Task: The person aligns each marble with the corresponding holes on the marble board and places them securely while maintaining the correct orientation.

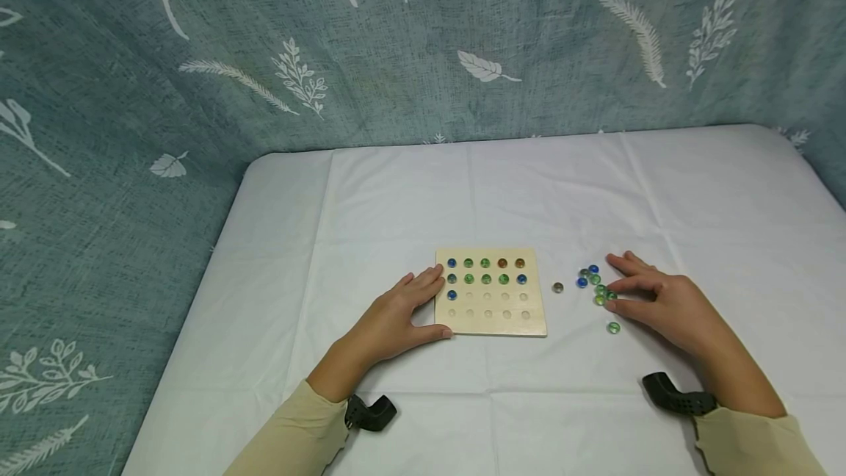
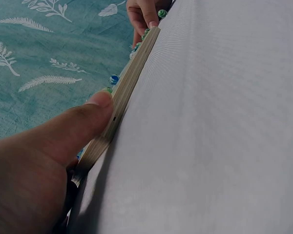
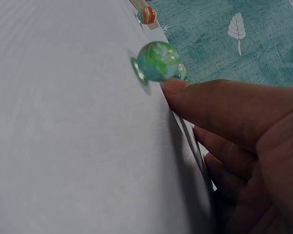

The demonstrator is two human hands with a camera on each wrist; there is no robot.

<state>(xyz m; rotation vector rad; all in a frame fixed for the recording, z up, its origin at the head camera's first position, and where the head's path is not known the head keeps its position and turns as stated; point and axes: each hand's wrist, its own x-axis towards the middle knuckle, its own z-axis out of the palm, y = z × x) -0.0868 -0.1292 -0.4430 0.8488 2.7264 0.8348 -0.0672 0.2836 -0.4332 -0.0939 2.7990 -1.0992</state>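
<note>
A pale wooden board [image 1: 490,325] with rows of round dimples lies flat on the table. Blue, green and orange-brown marbles fill its two back rows, and one blue marble [image 1: 452,295] sits at the left of the third row. My left hand [image 1: 390,316] rests at the board's left side, fingers extended along the left edge and thumb against the near edge by the corner. To the right of the board, my right hand [image 1: 667,307] pinches a green marble [image 1: 612,297] between thumb and index finger. A loose green marble [image 3: 158,61] lies close to the right thumb.
Several blue and green marbles [image 1: 595,280] cluster by the right fingertips. A brownish marble [image 1: 558,288] lies alone between board and cluster. White cloth [image 1: 396,197] covers the table, and a teal leaf-patterned curtain [image 1: 396,57] hangs behind it. Black wrist devices [image 1: 371,413] are on both forearms.
</note>
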